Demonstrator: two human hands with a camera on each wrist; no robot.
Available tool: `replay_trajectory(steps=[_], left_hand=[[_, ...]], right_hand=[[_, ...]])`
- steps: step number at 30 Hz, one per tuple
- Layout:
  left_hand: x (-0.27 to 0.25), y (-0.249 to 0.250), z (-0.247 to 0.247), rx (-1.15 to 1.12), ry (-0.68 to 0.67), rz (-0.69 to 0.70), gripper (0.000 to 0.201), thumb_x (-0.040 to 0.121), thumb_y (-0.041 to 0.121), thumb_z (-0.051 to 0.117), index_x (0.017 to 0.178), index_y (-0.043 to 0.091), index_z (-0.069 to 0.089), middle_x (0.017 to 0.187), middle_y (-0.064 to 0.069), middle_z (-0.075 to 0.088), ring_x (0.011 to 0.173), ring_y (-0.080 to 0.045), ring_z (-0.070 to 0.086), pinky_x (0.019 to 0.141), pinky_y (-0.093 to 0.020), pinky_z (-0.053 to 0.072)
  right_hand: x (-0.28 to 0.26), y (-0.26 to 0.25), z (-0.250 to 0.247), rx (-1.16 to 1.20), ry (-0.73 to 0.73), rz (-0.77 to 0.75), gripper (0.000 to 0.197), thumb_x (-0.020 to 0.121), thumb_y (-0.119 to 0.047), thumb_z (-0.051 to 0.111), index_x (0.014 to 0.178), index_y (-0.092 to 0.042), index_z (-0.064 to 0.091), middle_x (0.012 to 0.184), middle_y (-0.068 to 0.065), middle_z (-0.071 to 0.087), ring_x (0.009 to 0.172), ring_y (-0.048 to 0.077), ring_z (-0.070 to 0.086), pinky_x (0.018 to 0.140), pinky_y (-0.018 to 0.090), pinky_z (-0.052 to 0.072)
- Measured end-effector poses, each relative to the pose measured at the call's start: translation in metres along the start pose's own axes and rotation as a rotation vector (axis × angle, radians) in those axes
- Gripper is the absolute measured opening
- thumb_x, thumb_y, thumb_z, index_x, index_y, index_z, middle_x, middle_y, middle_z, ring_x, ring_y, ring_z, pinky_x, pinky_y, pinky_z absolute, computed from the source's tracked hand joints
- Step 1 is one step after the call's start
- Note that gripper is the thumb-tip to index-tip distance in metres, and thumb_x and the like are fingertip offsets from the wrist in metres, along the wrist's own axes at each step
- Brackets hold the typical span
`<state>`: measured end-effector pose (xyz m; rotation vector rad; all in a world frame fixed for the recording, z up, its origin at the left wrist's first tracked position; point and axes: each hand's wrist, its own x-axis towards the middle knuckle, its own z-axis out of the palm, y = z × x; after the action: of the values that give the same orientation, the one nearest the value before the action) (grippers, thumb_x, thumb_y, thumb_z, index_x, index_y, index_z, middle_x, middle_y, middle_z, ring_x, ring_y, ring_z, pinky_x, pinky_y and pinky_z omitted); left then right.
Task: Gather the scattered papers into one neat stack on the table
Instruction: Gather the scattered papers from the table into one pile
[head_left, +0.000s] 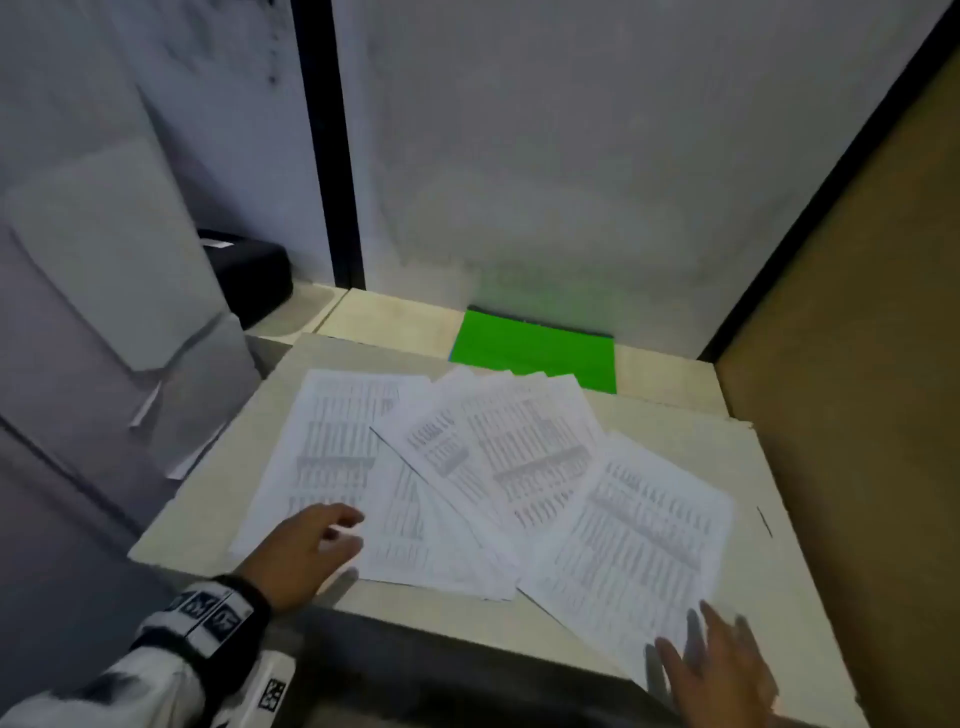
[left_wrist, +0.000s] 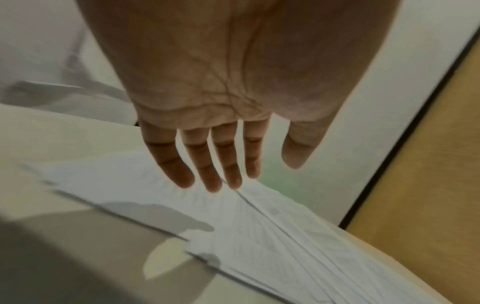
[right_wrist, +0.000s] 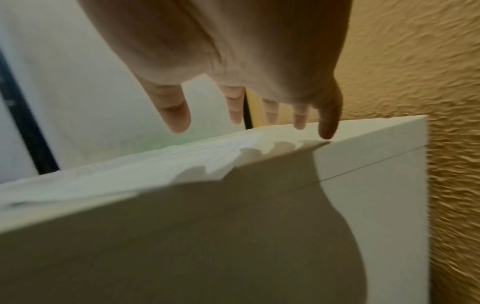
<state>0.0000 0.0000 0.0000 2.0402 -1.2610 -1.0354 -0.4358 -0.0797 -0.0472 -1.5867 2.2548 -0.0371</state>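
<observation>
1. The printed papers (head_left: 488, 478) lie spread like a fan on the pale table (head_left: 779, 478), overlapping each other, with their far edges just over a green folder (head_left: 535, 348) at the back wall.
2. The step in hand, as I judge it, is the first reach: both hands come to the two outer sides of the fan, and no sheet is gathered yet.
3. To do it well, I think the palms should land flat on the outermost sheets and slide them inward together, so that the sheets go one under another and do not bend.
4. The near right sheet (head_left: 639, 545) reaches close to the front edge of the table, so it is better to push it inward and away from that edge, or it may slip off.
5. After the sliding, the edges will probably need squaring, with the pile held loosely between the two hands.
6. The left hand (head_left: 301, 551) is open, fingers (left_wrist: 182, 164) straight and a little apart. It hovers over the near left corner of the papers and holds nothing; its shadow falls on the sheets below.
7. The right hand (head_left: 722, 670) is also open with spread fingers (right_wrist: 328, 121). It holds nothing. Whether the fingertips already touch the near right sheet I cannot tell, because the picture is blurred there.
</observation>
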Motion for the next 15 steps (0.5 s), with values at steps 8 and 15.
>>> replay_trajectory(steps=[8, 15], left_hand=[[0.023, -0.003, 0.093, 0.547, -0.182, 0.179, 0.088, 0.078, 0.088, 0.029, 0.155, 0.046, 0.017, 0.169, 0.006, 0.003, 0.156, -0.028, 0.002, 0.123, -0.056, 0.005], [0.008, 0.003, 0.107, 0.800, -0.196, 0.170, 0.075, 0.083, 0.080, 0.037, 0.150, 0.051, 0.020, 0.169, 0.005, 0.003, 0.153, -0.038, 0.003, 0.116, -0.069, 0.012]], right_hand=[[-0.005, -0.007, 0.045, -0.147, -0.114, -0.071, 0.078, 0.088, -0.080, 0.022, 0.156, -0.052, -0.005, 0.170, 0.000, -0.021, 0.153, 0.045, -0.017, 0.117, 0.069, -0.008], [-0.027, 0.004, 0.033, -0.138, -0.093, -0.073, 0.085, 0.085, -0.082, 0.025, 0.158, -0.049, -0.001, 0.171, 0.009, -0.016, 0.156, 0.038, -0.010, 0.122, 0.061, -0.004]])
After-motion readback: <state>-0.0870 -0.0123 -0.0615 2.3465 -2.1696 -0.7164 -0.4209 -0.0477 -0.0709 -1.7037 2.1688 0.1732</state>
